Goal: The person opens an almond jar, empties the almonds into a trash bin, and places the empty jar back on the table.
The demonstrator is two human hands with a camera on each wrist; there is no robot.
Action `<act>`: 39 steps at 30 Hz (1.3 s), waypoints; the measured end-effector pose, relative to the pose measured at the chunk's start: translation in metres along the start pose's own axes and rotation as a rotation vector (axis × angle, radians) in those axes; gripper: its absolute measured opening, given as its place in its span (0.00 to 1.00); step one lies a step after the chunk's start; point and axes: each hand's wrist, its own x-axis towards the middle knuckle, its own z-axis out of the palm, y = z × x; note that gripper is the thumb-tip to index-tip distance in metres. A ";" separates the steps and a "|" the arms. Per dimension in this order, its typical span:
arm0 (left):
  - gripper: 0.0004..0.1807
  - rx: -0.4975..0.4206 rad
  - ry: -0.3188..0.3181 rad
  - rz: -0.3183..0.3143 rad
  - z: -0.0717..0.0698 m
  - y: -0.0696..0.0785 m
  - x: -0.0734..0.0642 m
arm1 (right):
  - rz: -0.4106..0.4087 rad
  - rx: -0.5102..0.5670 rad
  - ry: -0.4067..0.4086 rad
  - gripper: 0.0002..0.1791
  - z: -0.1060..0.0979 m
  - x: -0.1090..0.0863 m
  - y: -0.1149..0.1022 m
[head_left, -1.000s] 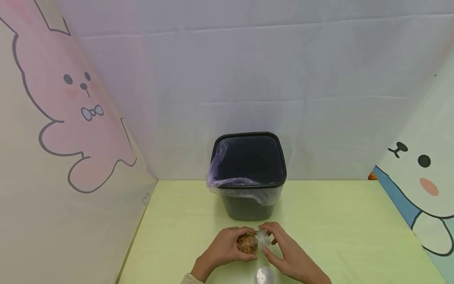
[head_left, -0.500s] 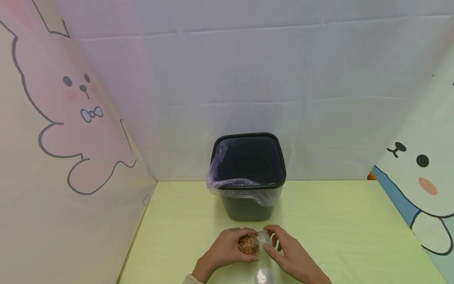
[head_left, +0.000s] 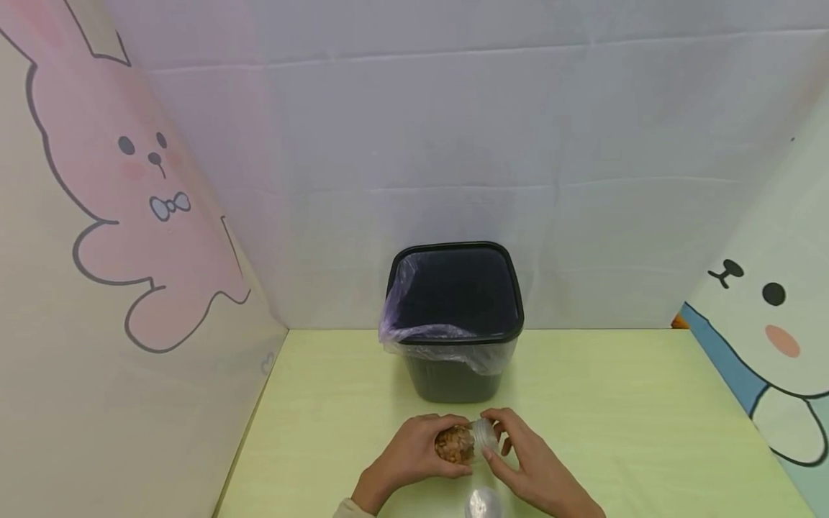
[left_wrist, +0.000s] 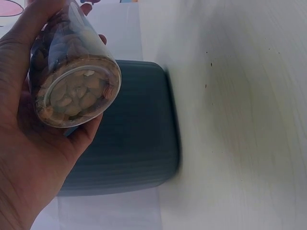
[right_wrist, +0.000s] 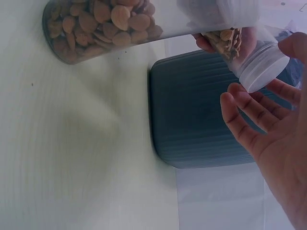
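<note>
A small clear jar of shelled nuts (head_left: pixel 453 446) lies on its side in the grip of my left hand (head_left: pixel 413 450), with the fingers and thumb wrapped round its body. In the left wrist view the jar's round base (left_wrist: pixel 79 91) faces the camera, with nuts pressed against it. My right hand (head_left: pixel 531 464) is at the other end, thumb and fingertips curled around the translucent screw lid (right_wrist: pixel 265 69). That lid is on the jar's mouth in the right wrist view. Nearer the body stands a taller clear jar (right_wrist: pixel 103 24), partly filled with almond-like nuts; its pale top (head_left: pixel 483 503) shows at the lower frame edge.
Just beyond the hands stands a dark bin (head_left: pixel 456 381) with a black rim and a thin purplish liner bag (head_left: pixel 421 332) folded over it. The pale green table (head_left: pixel 648 417) meets a white cloth backdrop, and printed panels stand at both sides.
Thumb and fingertips of my right hand have shifted slightly on the lid. The jar has moved a touch to the right within the left hand's steady hold.
</note>
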 end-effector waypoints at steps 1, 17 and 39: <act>0.32 0.000 0.001 0.001 0.000 0.000 0.000 | -0.010 0.003 0.004 0.24 0.000 0.000 0.000; 0.32 -0.009 0.010 -0.005 -0.001 0.001 0.001 | 0.036 -0.032 -0.012 0.33 -0.004 -0.002 -0.003; 0.33 -0.016 -0.010 -0.025 0.001 0.000 0.003 | 0.117 -0.049 -0.093 0.25 -0.008 -0.001 0.001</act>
